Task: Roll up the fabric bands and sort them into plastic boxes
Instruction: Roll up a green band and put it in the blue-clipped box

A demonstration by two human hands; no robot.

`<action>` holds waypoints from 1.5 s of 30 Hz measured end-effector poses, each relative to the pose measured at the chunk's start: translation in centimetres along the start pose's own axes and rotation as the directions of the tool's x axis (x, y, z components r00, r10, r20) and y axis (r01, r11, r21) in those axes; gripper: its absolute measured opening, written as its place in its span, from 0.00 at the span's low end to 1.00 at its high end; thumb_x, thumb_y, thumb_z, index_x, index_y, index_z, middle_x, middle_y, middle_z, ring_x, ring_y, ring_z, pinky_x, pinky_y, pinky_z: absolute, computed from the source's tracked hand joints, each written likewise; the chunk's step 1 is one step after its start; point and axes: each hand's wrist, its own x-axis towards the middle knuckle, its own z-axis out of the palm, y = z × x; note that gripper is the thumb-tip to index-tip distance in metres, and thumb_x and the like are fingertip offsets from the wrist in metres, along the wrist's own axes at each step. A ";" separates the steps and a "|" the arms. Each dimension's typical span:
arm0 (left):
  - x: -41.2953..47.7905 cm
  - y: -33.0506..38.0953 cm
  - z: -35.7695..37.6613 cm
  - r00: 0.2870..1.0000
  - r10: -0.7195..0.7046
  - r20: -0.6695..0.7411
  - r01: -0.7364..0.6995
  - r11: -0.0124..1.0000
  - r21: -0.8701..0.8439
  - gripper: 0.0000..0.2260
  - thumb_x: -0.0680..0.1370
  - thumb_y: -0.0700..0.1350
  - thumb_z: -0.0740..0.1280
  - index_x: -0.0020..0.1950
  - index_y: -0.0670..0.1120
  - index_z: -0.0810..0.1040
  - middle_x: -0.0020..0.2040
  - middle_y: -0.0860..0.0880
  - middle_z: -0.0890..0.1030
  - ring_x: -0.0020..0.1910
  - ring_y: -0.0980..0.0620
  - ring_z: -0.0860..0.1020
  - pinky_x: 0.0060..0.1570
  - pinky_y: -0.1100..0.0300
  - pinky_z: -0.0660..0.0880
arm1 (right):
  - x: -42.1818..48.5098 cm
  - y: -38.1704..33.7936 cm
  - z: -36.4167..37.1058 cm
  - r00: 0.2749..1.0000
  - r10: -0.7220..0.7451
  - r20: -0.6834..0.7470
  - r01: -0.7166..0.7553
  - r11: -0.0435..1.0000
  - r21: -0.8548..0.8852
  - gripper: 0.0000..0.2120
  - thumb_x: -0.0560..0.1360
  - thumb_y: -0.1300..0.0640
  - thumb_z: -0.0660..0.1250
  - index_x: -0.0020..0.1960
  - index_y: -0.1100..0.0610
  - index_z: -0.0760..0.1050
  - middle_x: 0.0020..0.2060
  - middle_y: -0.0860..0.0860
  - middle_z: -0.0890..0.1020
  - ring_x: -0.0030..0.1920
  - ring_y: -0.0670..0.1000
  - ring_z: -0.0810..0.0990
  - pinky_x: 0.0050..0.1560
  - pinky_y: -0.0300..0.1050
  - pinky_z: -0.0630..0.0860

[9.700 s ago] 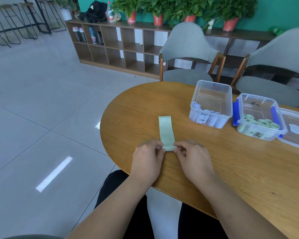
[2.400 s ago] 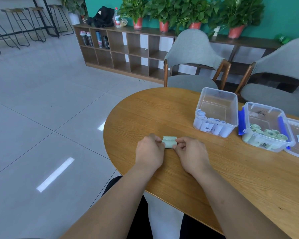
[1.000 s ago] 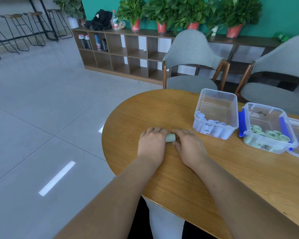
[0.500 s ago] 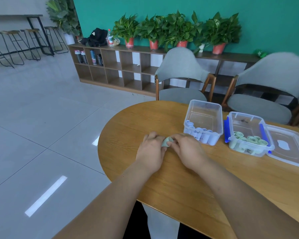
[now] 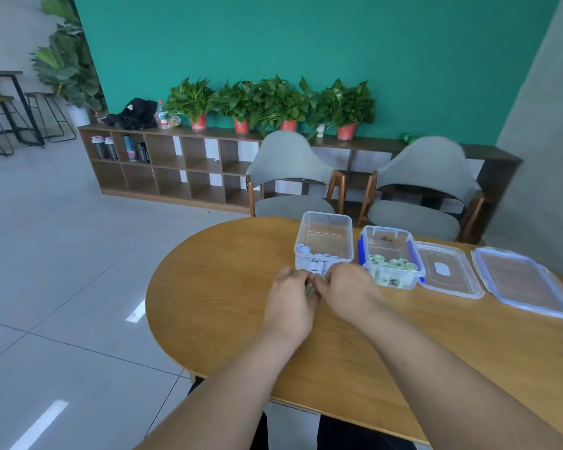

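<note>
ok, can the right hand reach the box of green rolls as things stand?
Probably yes: the box of green rolls stands open just right of the right hand, lid lying beside it, nothing between them. Its grip is on the rolled green band, though.

green band point(image 5: 310, 290) rolled up, two open boxes just beyond it
i could see only a sliver of the pale green roll, pinched between my left hand point(image 5: 291, 298) and right hand point(image 5: 345, 290). the clear box point(image 5: 325, 219) held white rolls point(image 5: 316, 256) along its near wall; the blue-clipped box point(image 5: 385, 229) to its right held green rolls point(image 5: 394, 264).
</note>
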 end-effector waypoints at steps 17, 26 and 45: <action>-2.3 7.0 3.4 0.985 0.150 0.085 -0.133 0.975 -0.178 0.05 0.75 0.45 0.74 0.50 0.51 0.85 0.43 0.55 0.84 0.43 0.54 0.80 0.44 0.54 0.79 | -5.9 7.3 -5.4 0.995 0.046 -0.091 -0.020 0.963 0.270 0.07 0.79 0.49 0.70 0.56 0.44 0.84 0.47 0.41 0.85 0.49 0.43 0.82 0.52 0.43 0.80; -0.9 8.0 5.0 0.989 0.073 0.127 -0.028 0.946 -0.324 0.08 0.75 0.43 0.76 0.52 0.52 0.83 0.41 0.57 0.84 0.43 0.61 0.82 0.46 0.62 0.80 | -4.7 10.1 -6.0 0.996 -0.037 -0.083 0.058 0.964 0.259 0.11 0.77 0.52 0.72 0.59 0.44 0.83 0.52 0.40 0.84 0.46 0.39 0.79 0.44 0.32 0.71; 5.7 8.4 10.2 0.989 0.044 0.138 -0.007 0.966 -0.260 0.08 0.76 0.48 0.77 0.52 0.52 0.81 0.45 0.57 0.82 0.47 0.60 0.81 0.49 0.63 0.79 | 3.4 15.0 -5.6 0.985 -0.130 -0.113 0.136 0.990 0.041 0.12 0.77 0.51 0.73 0.60 0.49 0.83 0.50 0.48 0.86 0.51 0.50 0.82 0.51 0.46 0.79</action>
